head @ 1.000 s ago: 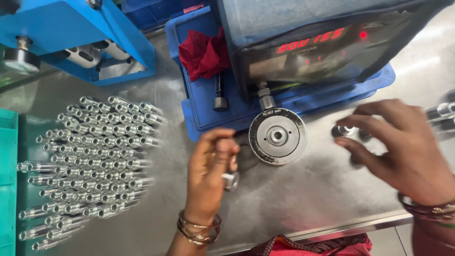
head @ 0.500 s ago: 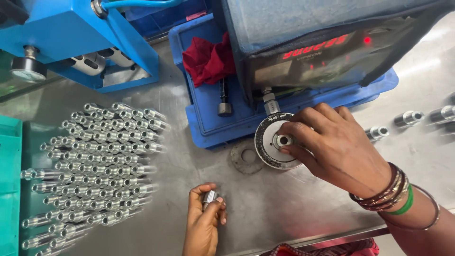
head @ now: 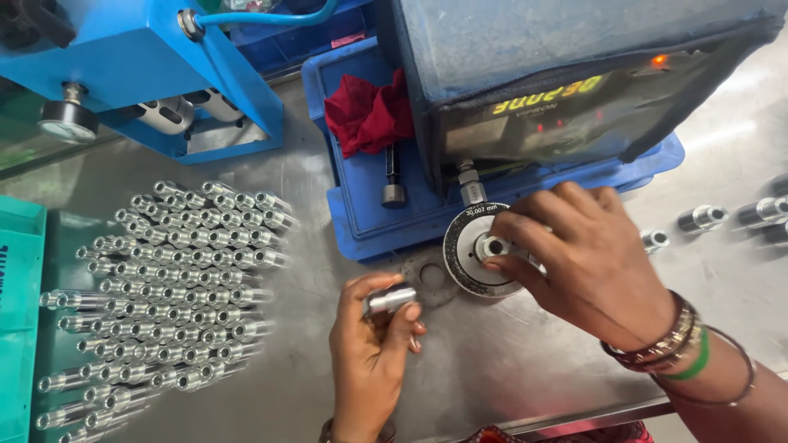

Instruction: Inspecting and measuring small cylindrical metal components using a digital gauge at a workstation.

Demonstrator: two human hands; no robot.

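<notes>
My left hand (head: 373,349) holds a short silver metal fitting (head: 389,299) between thumb and fingers, just above the steel table, left of a round metal gauge disc (head: 466,250). My right hand (head: 587,258) rests over that disc, and its fingertips pinch a small silver fitting (head: 493,245) seated in the disc's centre hole. The disc connects by a short stem to a dark covered measuring unit (head: 574,90) with a lit red display.
Several rows of silver fittings (head: 176,295) stand at the left on the steel table (head: 525,361). A green crate (head: 18,312) sits at the far left. A blue tray (head: 369,209) holds a red cloth (head: 369,111). Loose fittings (head: 702,218) lie at the right. A blue machine (head: 156,66) stands behind.
My right hand came from the loose fittings at the right over to the gauge disc and set a fitting in its centre. My left hand drew back from the disc holding a fitting.
</notes>
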